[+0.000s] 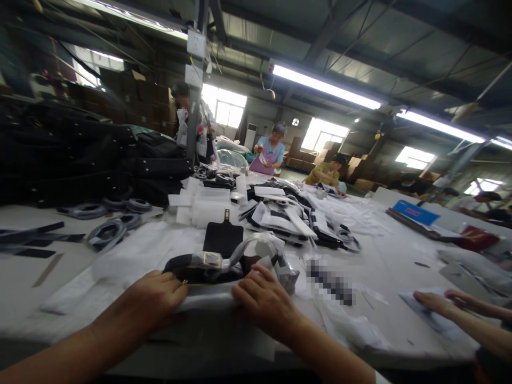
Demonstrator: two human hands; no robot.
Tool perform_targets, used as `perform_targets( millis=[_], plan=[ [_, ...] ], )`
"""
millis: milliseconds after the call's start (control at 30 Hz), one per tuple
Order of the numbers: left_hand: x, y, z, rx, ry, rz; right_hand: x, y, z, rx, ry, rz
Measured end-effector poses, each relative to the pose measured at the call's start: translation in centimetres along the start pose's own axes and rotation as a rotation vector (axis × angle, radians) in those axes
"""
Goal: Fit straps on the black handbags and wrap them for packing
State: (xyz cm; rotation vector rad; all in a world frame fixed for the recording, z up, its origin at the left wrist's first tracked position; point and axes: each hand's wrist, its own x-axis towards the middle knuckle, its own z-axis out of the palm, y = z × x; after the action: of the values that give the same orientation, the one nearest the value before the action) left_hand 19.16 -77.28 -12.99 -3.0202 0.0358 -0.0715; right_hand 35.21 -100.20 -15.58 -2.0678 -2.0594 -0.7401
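At the table's front edge, my left hand and my right hand grip the two ends of the upper edge of a bag. Its dark top carries a gold-framed buckle under clear film. White wrapping covers the side facing me. The fingers of both hands curl over that edge, thumbs hidden. Beside my right hand rises a looped strap wrapped in film. Just behind the bag lies a flat black tag with a metal clasp.
Stacked white foam sheets and a pile of wrapped bag parts fill the middle. Coiled straps and black strips lie left, near black bags. Co-workers stand beyond; another person's hands press a sheet at right.
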Motion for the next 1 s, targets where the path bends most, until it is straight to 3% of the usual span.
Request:
perform_targets(
  millis=[100,267,400,567,667,867,1000],
  plan=[
    [0.4,0.6,-0.3,-0.014,-0.081,-0.024,0.9,-0.3,-0.1,-0.057,-0.051,-0.033],
    [1.4,2.4,-0.9,-0.176,-0.076,0.085,1.6,0.1,0.1,-0.024,-0.09,-0.086],
    [1.6,2.1,-0.7,-0.213,-0.232,-0.023,1.5,0.8,-0.8,0.078,-0.155,-0.061],
    [2.1,1.0,-0.6,-0.211,-0.295,-0.051,2.5,0.9,-1.8,0.161,-0.427,0.052],
    [3.0,0.5,-0.6,-0.217,-0.286,-0.031,3.6,1.5,-1.7,0.195,-0.503,0.105],
    [5.7,-1.9,-2.0,-0.263,-0.266,0.018,5.3,5.6,-1.9,0.358,-0.567,0.164],
    [8.8,-3.8,-3.8,-0.345,-0.341,0.104,7.2,9.5,-1.4,0.54,-0.736,0.194]
  ],
)
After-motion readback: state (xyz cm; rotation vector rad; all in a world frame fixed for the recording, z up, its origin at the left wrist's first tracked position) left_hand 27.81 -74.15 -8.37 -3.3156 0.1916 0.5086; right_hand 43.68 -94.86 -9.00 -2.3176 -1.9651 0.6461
